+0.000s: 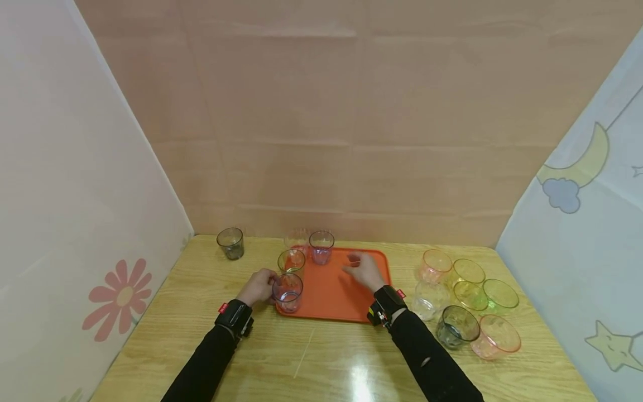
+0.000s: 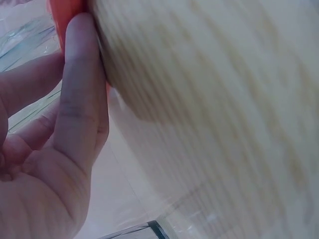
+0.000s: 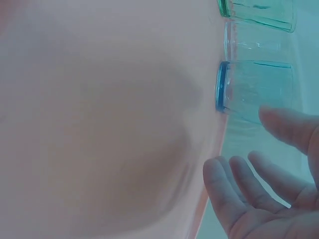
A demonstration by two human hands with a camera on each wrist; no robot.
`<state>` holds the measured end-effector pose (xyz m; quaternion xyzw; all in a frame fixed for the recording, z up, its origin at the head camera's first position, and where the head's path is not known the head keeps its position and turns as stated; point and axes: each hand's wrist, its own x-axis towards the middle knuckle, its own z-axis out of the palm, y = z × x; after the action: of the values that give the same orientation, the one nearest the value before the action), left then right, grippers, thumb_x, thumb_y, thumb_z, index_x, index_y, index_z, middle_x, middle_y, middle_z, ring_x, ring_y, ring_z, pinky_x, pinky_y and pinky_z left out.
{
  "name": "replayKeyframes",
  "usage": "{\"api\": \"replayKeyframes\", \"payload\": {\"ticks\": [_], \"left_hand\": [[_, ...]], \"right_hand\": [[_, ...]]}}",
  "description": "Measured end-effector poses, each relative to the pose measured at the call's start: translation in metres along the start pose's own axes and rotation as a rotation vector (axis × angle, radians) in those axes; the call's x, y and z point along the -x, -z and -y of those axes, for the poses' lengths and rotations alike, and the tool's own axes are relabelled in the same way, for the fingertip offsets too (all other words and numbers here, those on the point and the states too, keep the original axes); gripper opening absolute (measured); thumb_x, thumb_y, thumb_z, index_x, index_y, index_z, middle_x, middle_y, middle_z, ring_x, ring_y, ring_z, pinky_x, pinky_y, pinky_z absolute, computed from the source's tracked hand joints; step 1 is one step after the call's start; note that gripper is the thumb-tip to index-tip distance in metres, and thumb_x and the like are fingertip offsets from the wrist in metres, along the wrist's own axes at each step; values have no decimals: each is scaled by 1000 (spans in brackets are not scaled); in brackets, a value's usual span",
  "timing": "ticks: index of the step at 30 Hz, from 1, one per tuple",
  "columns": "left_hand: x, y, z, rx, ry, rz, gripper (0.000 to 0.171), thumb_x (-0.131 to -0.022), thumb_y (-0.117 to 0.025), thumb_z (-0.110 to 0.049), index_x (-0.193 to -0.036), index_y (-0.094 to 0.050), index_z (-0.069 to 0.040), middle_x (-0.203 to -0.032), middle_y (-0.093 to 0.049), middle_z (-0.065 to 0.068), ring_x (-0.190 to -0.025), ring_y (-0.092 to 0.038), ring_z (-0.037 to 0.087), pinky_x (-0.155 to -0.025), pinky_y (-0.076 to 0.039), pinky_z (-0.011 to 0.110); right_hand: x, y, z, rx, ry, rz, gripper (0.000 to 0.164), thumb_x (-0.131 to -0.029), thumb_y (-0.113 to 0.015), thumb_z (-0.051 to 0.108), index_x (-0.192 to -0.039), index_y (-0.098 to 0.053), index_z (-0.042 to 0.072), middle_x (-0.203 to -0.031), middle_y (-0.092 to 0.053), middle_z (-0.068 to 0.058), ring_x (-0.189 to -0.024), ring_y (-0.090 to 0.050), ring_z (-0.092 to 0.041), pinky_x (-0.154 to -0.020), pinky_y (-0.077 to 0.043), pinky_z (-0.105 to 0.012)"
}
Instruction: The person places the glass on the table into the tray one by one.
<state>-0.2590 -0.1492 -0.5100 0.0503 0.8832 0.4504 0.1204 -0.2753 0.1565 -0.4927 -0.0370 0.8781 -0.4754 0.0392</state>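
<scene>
My left hand [image 1: 258, 287] is at the left edge of the orange tray [image 1: 337, 290], beside a bluish-purple glass [image 1: 288, 298] at the tray's front left corner. In the left wrist view its nearly straight fingers [image 2: 77, 99] reach the tray's rim, with clear glass behind them. Above the tray hovers my right hand [image 1: 365, 272], fingers loosely bent and apart, holding nothing. A purple glass [image 1: 321, 254] stands on the tray's back part, left of that hand. Between the two are a yellowish glass [image 1: 291, 262] and a clear pinkish one [image 1: 296, 239].
A grey glass [image 1: 231, 245] stands alone at the back left. On the right, several glasses cluster, including an orange one [image 1: 435, 267], a green one [image 1: 499, 296], a dark grey one [image 1: 456, 329] and a pink one [image 1: 494, 339]. Printed panels flank the wooden table [image 1: 281, 357].
</scene>
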Motion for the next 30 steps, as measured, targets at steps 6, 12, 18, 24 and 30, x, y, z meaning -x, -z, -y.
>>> {"api": "replayKeyframes", "payload": {"ticks": [6,12,18,24,30], "left_hand": [[1,2,1,-31,-6,0,16,-90,-53,7,-97,-68,3,-69,-58,8,-54,-61,18,-47,-53,29],[0,2,1,-46,-34,13,13,-93,-56,2,-97,-69,1,-65,-59,6,-55,-59,17,-46,-45,26],[0,3,3,-37,-65,3,11,-91,-59,1,-94,-70,1,-67,-62,5,-56,-59,16,-49,-45,26],[-2,7,3,-53,-61,-27,22,-86,-52,9,-95,-72,2,-66,-62,5,-55,-60,16,-47,-46,26],[-5,16,4,-97,-84,-88,13,-92,-59,-2,-93,-72,0,-63,-63,6,-56,-62,19,-49,-45,26]], "right_hand": [[14,6,-5,11,21,24,43,-90,-70,12,-127,-60,-7,-124,-62,-26,-110,-61,-39,-88,-54,-43],[30,11,-7,62,24,44,40,-89,-71,12,-125,-62,-3,-121,-64,-19,-106,-63,-34,-85,-55,-38],[48,19,-14,176,103,67,31,-86,-74,10,-113,-68,-2,-107,-69,-14,-91,-67,-26,-79,-56,-38],[66,29,-25,297,161,141,19,-84,-76,11,-101,-72,3,-94,-71,-5,-81,-64,-16,-72,-54,-30],[83,35,-32,326,189,171,13,-85,-75,17,-96,-74,10,-88,-69,2,-79,-63,-11,-69,-52,-25]]}}
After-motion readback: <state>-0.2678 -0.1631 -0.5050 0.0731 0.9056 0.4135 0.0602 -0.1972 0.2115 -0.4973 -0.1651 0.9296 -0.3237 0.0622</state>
